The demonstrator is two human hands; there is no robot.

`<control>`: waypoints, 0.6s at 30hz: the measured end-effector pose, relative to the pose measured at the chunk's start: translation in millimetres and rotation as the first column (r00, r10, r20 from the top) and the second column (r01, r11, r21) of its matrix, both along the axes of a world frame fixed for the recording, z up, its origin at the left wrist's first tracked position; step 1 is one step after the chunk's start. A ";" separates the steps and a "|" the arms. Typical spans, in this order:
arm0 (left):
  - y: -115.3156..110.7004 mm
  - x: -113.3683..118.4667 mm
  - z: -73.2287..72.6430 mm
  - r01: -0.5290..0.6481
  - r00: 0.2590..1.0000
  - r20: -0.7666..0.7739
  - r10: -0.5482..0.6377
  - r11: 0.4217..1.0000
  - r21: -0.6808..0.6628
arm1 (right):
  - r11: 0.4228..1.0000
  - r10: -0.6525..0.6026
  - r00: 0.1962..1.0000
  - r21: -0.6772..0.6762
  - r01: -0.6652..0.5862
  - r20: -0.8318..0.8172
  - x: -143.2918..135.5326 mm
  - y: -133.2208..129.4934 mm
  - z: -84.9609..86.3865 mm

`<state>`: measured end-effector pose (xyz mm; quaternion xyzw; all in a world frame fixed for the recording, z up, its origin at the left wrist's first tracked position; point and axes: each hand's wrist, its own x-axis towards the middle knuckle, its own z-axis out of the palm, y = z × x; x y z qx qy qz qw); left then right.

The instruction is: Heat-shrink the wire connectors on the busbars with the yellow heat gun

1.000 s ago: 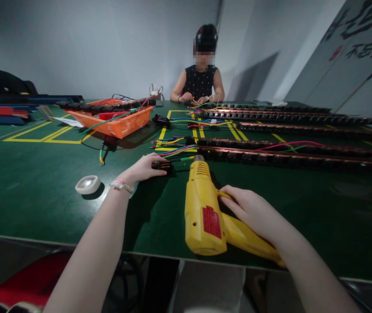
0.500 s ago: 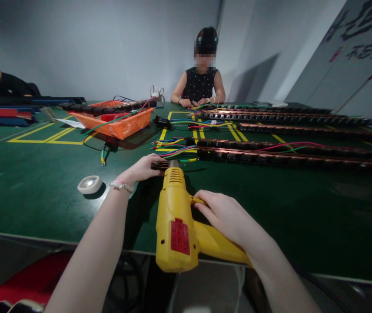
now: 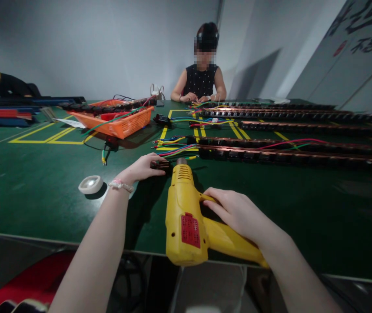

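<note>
My right hand (image 3: 233,211) is wrapped round the grip of a yellow heat gun (image 3: 184,204), which has a red vent panel at its rear. The gun's metal nozzle points away from me, towards the long bars. Just left of the nozzle, my left hand (image 3: 142,167) is closed on a small dark slotted block (image 3: 160,165) with copper-coloured strips. Its fingertips are partly hidden. Close beyond the block lie coloured wires (image 3: 179,151) with lugs, coming from the end of a long copper-and-black busbar (image 3: 270,157).
A roll of white tape (image 3: 90,184) lies left of my left forearm. Behind it stands an orange basket (image 3: 130,124) loaded with bars and wires. More busbars (image 3: 290,127) lie across the green table (image 3: 36,208). A co-worker (image 3: 202,80) sits opposite; another person (image 3: 13,84) is at far left.
The heat gun and my right hand have shifted a little to the right, so the nozzle is now farther from the block. My left hand stays nearly in place.
</note>
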<state>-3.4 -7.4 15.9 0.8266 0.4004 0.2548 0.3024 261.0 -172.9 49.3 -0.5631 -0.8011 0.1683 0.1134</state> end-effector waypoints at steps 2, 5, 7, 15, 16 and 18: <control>0.7 -2.0 0.6 -0.005 1.000 -0.005 0.005 1.000 -0.025 | 0.999 -0.044 0.999 -0.009 0.044 0.011 8.5 0.1 -0.5; 1.0 -5.8 2.9 -0.022 1.000 -0.019 0.021 0.999 -0.047 | 0.992 -0.121 0.992 -0.034 0.122 0.039 21.5 1.4 -1.1; 0.9 -9.6 5.1 -0.037 0.999 -0.039 0.036 0.999 -0.031 | 0.986 -0.159 0.986 -0.045 0.161 0.053 29.3 2.5 -2.2; 7.6 -45.0 3.3 -0.232 0.970 -0.079 0.228 0.972 -0.037 | 0.983 -0.165 0.986 -0.071 0.167 0.028 46.0 6.6 -11.4; 8.8 -50.7 1.5 -0.287 0.954 -0.097 0.284 0.958 -0.009 | 0.985 -0.158 0.987 -0.072 0.159 0.019 46.6 7.1 -11.9; 9.2 -59.5 -0.8 -0.405 0.899 -0.157 0.409 0.912 0.062 | 0.987 -0.149 0.989 -0.061 0.149 -0.001 46.9 7.8 -12.0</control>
